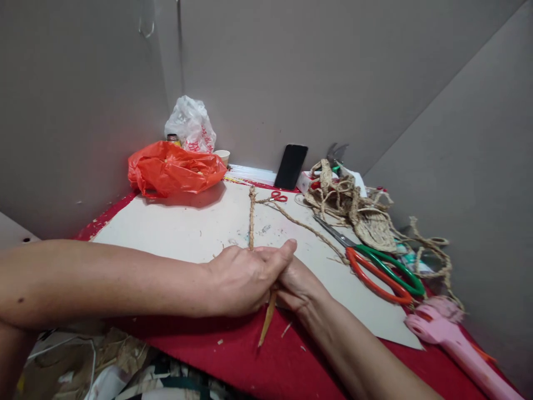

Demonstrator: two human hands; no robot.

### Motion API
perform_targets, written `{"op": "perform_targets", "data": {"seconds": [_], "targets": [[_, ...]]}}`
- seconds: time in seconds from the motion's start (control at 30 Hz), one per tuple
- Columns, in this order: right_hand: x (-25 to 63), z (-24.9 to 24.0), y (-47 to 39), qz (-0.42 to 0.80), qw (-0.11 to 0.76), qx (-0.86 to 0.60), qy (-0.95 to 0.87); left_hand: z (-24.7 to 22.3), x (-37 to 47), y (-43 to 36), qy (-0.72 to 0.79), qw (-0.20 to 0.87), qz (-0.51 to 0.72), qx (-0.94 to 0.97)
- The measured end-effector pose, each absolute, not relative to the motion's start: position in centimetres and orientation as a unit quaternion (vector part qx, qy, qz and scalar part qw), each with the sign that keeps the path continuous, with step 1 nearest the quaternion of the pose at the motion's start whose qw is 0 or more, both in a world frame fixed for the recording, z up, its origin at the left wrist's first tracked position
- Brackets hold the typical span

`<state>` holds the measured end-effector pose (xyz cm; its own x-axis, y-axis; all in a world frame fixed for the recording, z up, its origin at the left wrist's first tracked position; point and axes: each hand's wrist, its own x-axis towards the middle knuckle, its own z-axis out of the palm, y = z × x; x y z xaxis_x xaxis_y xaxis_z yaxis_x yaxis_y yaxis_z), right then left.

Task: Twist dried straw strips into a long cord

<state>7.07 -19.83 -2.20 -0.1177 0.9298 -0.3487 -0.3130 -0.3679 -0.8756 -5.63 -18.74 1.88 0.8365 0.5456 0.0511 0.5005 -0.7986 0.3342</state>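
My left hand (239, 278) lies across the front of my right hand (297, 283), and the two are closed together at the near edge of the white board. They grip a twisted straw cord (252, 219), which runs straight away from me over the board. A flat, pale-brown tail of straw (268, 322) hangs below my hands, over the red cloth. Most fingertips are hidden. From the cord's far end, a thin side strand (310, 226) slants right toward the big scissors (375, 272). Small red-handled scissors (278, 196) lie by that far end.
Behind stand an orange plastic bag (175, 172), a white bag (191, 125), a paper cup (222, 156) and a propped black phone (291, 166). Braided straw pieces (375, 230) are heaped at right. A pink tool (453, 339) lies nearer. Grey panels (333, 72) enclose the table.
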Motion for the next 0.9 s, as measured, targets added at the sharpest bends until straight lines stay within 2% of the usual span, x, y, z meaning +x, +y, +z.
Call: {"op": "perform_targets", "data": {"seconds": [0.13, 0.23, 0.33, 0.4, 0.47, 0.57, 0.9], "targets": [[7.9, -1.9, -19.7, 0.691, 0.481, -0.456, -0.289, 4.2, -6.8, -18.0, 0.300, 0.233, 0.144, 0.914], [8.5, -1.5, -19.5, 0.712, 0.463, -0.442, -0.288, 4.4, -7.3, -15.4, 0.388, 0.330, 0.229, 0.830], [8.6, -1.5, -19.3, 0.717, 0.447, -0.449, -0.290, 2.7, -7.0, -13.4, 0.442, 0.556, 0.157, 0.686], [8.6, -1.6, -19.2, 0.716, 0.442, -0.452, -0.295, 1.3, -6.6, -12.9, 0.388, 0.707, 0.085, 0.585], [8.6, -1.7, -19.1, 0.718, 0.430, -0.451, -0.310, 0.3, -6.3, -12.9, 0.335, 0.782, 0.029, 0.525], [8.7, -1.6, -19.1, 0.719, 0.411, -0.455, -0.329, -0.1, -6.3, -12.7, 0.335, 0.779, -0.007, 0.530], [9.3, -1.7, -19.1, 0.653, 0.376, -0.522, -0.400, -0.7, -6.5, -11.2, 0.370, 0.736, 0.022, 0.567]]}}
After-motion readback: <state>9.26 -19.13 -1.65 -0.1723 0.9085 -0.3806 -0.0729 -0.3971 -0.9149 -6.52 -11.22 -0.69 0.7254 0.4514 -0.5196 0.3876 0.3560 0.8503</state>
